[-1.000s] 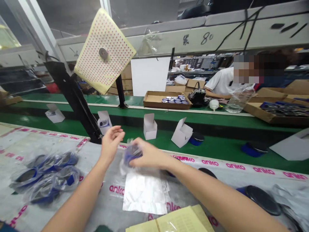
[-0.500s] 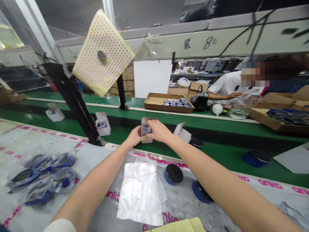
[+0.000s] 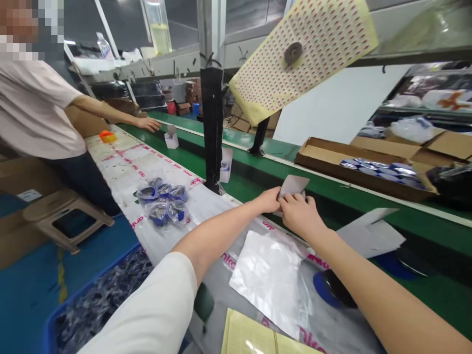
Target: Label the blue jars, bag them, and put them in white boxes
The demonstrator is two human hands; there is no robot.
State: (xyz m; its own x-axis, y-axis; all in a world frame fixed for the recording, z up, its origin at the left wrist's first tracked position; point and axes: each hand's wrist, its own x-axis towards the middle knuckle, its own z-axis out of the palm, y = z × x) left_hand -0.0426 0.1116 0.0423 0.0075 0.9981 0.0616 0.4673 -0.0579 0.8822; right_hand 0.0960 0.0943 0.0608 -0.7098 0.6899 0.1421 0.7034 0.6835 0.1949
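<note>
Our left hand (image 3: 271, 200) is at the left side of a box (image 3: 291, 189) on the belt (image 3: 246, 189); its fingers are mostly hidden, and we cannot tell whether they pinch. Our right hand's (image 3: 303, 216) fingers bend over the box's near side; their grip, too, we cannot tell. Nearer us, bags (image 3: 267, 278) lie on the desk (image 3: 206, 201).

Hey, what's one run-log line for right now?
left hand: touching white box | right hand: touching white box | box flap: raised | nearby: white plastic bags
</note>
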